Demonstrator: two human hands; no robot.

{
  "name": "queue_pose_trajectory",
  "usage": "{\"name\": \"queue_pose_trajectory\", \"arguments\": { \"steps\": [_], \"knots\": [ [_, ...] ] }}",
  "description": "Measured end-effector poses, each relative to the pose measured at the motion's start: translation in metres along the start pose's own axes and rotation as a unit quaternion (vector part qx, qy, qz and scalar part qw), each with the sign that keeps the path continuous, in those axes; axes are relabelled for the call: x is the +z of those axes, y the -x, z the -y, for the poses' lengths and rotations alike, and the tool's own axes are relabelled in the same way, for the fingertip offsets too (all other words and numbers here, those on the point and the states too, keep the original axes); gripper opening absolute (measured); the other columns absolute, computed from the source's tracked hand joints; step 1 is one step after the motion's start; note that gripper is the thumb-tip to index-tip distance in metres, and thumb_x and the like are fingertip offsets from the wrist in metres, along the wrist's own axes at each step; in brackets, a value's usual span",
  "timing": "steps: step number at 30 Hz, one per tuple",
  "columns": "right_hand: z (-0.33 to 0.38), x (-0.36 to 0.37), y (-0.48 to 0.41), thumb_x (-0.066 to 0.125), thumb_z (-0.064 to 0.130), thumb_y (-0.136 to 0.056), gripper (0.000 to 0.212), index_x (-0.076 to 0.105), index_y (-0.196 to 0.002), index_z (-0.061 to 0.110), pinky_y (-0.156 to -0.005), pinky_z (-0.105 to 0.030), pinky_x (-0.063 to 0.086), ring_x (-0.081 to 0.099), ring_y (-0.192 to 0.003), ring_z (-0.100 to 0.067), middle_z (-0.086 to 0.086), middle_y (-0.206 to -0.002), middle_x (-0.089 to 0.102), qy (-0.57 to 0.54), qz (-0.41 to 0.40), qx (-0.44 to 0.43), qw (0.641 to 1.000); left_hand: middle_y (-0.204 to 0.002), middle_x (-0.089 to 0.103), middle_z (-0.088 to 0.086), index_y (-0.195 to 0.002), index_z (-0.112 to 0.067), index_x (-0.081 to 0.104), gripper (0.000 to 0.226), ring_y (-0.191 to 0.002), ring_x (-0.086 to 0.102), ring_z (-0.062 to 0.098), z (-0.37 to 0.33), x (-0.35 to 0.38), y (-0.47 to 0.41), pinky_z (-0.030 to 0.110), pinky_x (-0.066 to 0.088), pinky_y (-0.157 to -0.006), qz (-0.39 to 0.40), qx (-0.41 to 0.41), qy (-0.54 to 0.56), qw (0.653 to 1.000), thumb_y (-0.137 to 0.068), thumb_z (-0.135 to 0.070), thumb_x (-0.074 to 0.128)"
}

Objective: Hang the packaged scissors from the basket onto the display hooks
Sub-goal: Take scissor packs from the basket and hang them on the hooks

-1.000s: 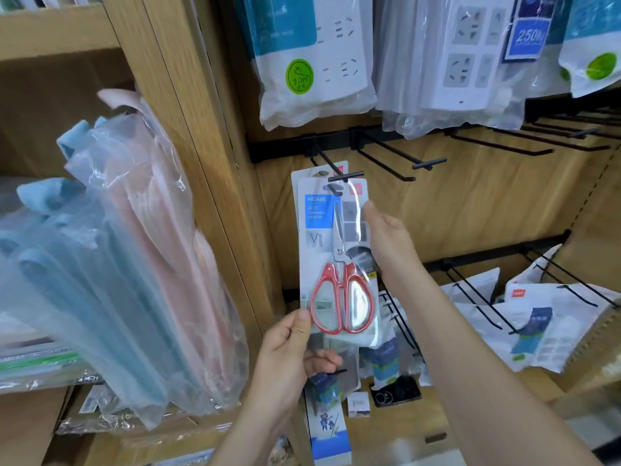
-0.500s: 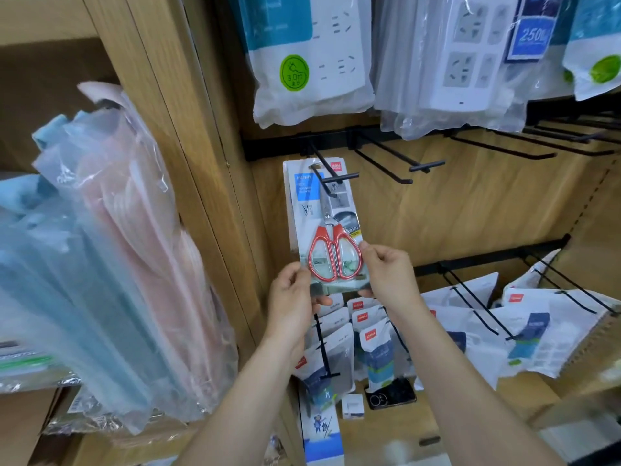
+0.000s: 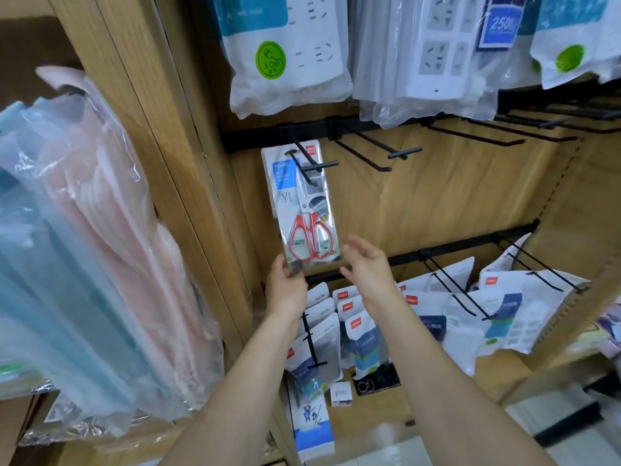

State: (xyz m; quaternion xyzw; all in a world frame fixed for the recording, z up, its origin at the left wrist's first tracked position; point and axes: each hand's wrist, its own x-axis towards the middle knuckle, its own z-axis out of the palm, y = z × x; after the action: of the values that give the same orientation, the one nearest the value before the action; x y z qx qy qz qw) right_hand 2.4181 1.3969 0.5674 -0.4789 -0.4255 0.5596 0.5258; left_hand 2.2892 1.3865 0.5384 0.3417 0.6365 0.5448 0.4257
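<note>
In the head view (the only one I have) the scissors pack (image 3: 302,210) hangs on the leftmost hook (image 3: 304,163) of the upper black rail (image 3: 255,139). The hook wire passes through the hole at the top of the card. The card sits far back, close to the wooden back wall, with the red handles pointing down. So I judge that the hanging of this pack is practically done.

The left hand (image 3: 285,290) is at the lower left corner of the pack. Its thumb and fingers seem to pinch the bottom edge of the plastic, though blur makes the contact not fully sure. The right hand (image 3: 368,267) is just beside the lower right corner, its fingers (image 3: 356,243) relaxed and a little spread, holding nothing. I cannot tell whether a fingertip touches the pack.

What is left for this pack, in my judgement, is only to let go with the left hand and check that it hangs straight (it leans slightly now). The other hooks (image 3: 379,148) on the same rail are bare, so there is place for more packs. The basket is not in view, so I cannot say how many scissors wait there. Above hang power strips (image 3: 285,52), below are small packets (image 3: 356,327), and on the left are bagged items (image 3: 84,230).
</note>
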Motion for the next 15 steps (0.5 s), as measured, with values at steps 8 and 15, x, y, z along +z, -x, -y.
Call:
{"name": "queue_pose_trajectory", "arguments": {
  "steps": [8, 15],
  "knots": [
    [-0.022, -0.050, 0.069, 0.051, 0.014, -0.101, 0.023, 0.070, -0.091, 0.019, -0.065, -0.022, 0.051, 0.066, -0.068, -0.012, -0.005, -0.077, 0.070, 0.072, -0.073, -0.074, 0.992, -0.116, 0.068, -0.008, -0.110, -0.025, 0.068, 0.032, -0.099, 0.065, 0.008, 0.023, -0.026, 0.063, 0.029, 0.054, -0.085, 0.086, 0.092, -0.083, 0.989, -0.099, -0.004, 0.047],
    [-0.081, -0.117, 0.178, 0.055, 0.010, -0.099, 0.020, 0.070, -0.091, 0.020, -0.061, -0.016, 0.047, 0.063, -0.063, -0.009, 0.000, -0.072, 0.068, 0.125, -0.207, -0.051, 0.969, -0.080, 0.071, 0.000, -0.088, -0.021, 0.073, 0.037, -0.069, 0.063, 0.003, 0.091, -0.040, 0.125, 0.018, 0.052, -0.069, 0.276, 0.116, -0.136, 0.944, -0.097, 0.004, 0.048]
  ]
}}
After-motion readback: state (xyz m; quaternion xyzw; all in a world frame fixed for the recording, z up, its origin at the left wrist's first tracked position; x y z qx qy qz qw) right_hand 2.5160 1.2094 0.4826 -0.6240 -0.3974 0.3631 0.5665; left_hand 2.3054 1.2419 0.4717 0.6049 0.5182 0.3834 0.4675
